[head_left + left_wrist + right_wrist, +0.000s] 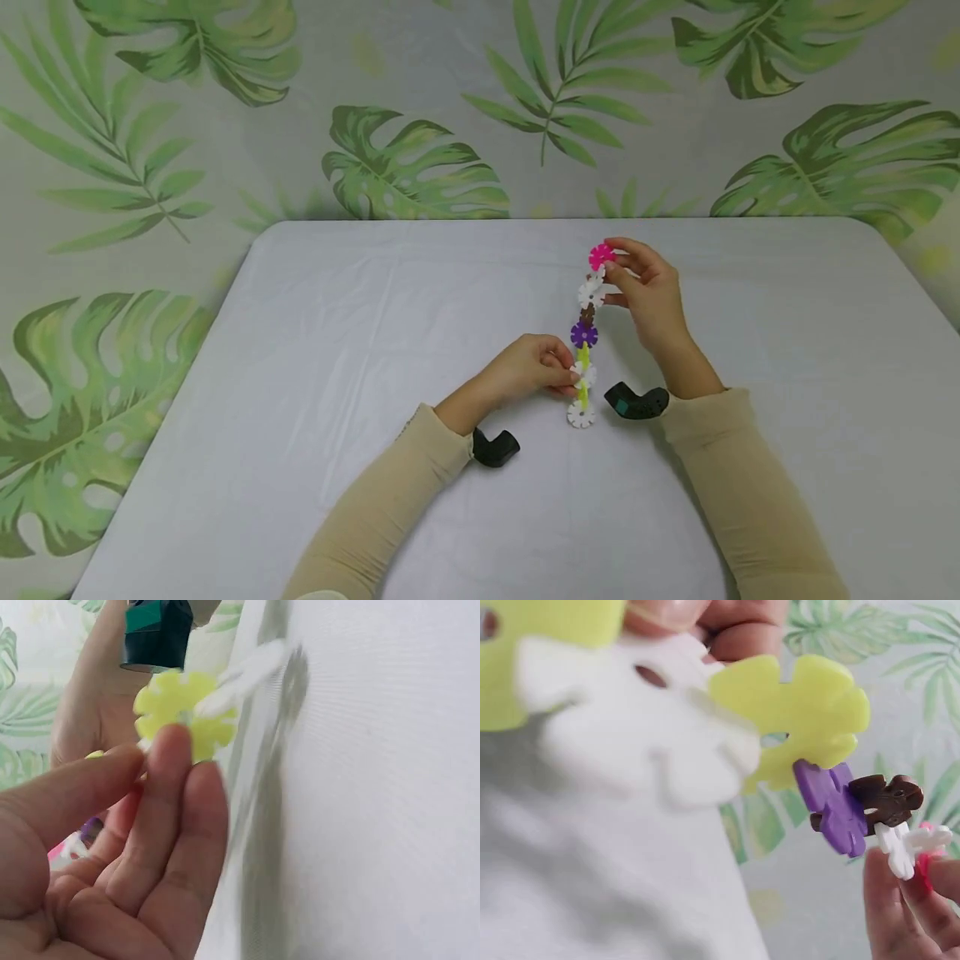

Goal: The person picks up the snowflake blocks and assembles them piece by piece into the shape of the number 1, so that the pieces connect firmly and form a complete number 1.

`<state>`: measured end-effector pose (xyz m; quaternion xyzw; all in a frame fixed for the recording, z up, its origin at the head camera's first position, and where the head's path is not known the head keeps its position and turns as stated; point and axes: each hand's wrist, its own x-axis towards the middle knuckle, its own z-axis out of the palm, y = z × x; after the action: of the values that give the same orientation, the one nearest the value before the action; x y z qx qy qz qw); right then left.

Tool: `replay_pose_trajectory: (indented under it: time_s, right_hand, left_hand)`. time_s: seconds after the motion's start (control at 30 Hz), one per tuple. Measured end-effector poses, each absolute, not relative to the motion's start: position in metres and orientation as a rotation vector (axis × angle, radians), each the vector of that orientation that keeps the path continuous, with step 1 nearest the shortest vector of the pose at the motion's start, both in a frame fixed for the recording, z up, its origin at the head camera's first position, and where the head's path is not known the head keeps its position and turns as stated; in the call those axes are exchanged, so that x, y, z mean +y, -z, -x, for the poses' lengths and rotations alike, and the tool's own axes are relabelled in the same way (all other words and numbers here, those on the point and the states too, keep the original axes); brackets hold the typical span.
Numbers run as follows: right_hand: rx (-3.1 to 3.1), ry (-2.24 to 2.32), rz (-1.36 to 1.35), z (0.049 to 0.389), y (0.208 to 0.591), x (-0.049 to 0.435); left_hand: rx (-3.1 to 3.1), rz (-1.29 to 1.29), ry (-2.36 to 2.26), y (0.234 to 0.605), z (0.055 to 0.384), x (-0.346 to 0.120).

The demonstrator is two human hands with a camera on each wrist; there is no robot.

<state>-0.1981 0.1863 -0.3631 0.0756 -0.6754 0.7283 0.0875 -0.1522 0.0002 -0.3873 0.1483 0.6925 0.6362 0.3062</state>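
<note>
A chain of interlocking plastic snowflake discs stretches between both hands above the table. From its far end it runs pink disc (602, 257), white disc (591, 292), brown disc (889, 801), purple disc (584, 335), then yellow and white ones by turns. The last white disc (581, 414) hangs free at the near end. My right hand (649, 292) pinches the chain's far end, by the pink disc. Lower down, my left hand (528, 367) pinches a white disc between thumb and fingers. Just beyond those fingertips in the left wrist view is a yellow disc (172, 705).
A white cloth covers the table (337, 333), whose back edge meets a leaf-patterned backdrop (420, 167). Dark camera mounts stick out at the left wrist (497, 448) and the right wrist (636, 402), close to the chain's near end.
</note>
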Motion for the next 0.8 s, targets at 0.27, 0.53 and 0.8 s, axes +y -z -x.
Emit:
replay_pose_trajectory:
  time_s: [0.27,0.53,0.8]
  right_hand:
    - [-2.358,-2.064,-0.39,0.204,0.392,0.178]
    - [-2.629,-1.89,-0.333,0.207,0.407,0.179]
    - [-2.813,-1.738,-0.303,0.208,0.407,0.179]
  left_hand:
    - [1.93,-0.387,-1.435,0.391,0.15,-0.001]
    - [2.048,-0.473,-1.211,0.394,0.15,-0.006]
    - [2.066,-0.519,-1.148,0.392,0.151,-0.01]
